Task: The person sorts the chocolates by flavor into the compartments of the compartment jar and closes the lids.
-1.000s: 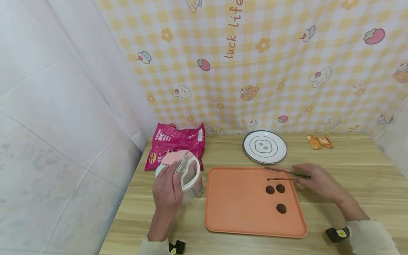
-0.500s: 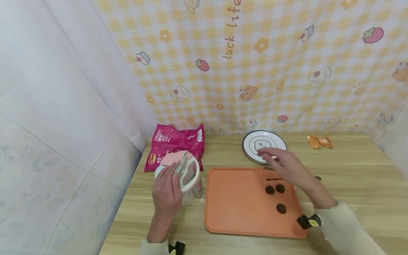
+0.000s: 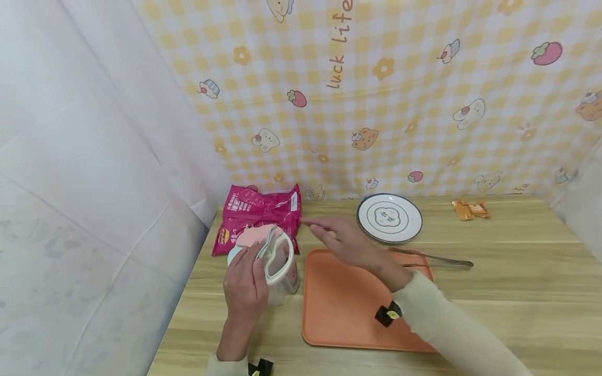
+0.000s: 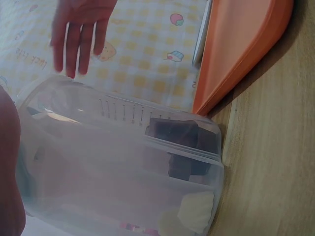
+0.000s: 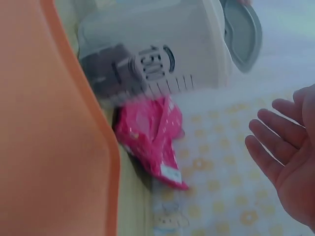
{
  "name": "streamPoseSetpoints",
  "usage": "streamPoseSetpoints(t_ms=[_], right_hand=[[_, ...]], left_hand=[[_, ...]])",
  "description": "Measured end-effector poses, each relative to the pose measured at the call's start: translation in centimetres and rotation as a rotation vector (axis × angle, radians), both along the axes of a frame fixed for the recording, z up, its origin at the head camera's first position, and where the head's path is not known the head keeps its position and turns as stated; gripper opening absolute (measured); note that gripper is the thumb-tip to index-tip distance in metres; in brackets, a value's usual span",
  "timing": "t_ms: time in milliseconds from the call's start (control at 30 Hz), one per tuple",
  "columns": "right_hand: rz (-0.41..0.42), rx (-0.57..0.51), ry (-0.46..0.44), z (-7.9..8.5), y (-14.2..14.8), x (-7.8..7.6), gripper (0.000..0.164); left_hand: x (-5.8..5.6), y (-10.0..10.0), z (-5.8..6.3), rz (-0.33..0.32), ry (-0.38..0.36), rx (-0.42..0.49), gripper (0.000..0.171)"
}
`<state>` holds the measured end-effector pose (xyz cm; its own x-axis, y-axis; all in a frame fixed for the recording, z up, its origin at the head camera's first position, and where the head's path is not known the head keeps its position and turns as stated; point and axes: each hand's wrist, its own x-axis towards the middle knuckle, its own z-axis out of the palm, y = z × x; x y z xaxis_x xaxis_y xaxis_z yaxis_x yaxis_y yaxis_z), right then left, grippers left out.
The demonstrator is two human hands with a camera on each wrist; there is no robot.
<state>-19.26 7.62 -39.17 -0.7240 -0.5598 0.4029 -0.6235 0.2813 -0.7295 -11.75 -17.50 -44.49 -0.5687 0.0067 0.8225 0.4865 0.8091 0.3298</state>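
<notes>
My left hand holds the raised lid flap of a clear plastic storage container, with thumb and fingers on either side of the flap's edge. Dark brown chunks and pale pieces lie in the container's bottom, in separate compartments. My right hand is empty, fingers extended, over the back of the orange tray and pointing toward the container. Metal tongs lie across the tray's back right edge. My right forearm and sleeve hide the tray's right part.
A magenta snack bag lies behind the container. A white plate with a dark rim sits behind the tray. Small orange packets are at the back right. A checked cloth hangs behind the table.
My right hand has let go of the tongs and swept left over the tray toward the container. The dark round pieces on the tray are now covered by my arm. The left hand stays put.
</notes>
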Motion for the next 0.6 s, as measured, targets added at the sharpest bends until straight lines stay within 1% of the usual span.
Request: streamPoseSetpoints(t_ms=[167,300,467,600], right_hand=[[0.068,0.021,0.041,0.5,-3.3,-0.1,0.044],[0.110,0.011,0.017,0.9,-5.3,-0.2,0.045],[0.095,0.029,-0.030,1.2,-7.0,-0.2,0.043],[0.082,0.022,-0.058,1.4,-7.7,-0.2,0.041]], left_hand=[[-0.1,0.0,0.0,-0.006,0.023,-0.010,0.036],[-0.1,0.1,0.1,-0.008,0.032,-0.012,0.035],[0.0,0.0,0.2,-0.004,0.015,-0.017,0.036],[0.1,0.0,0.2,-0.007,-0.001,-0.015,0.037]])
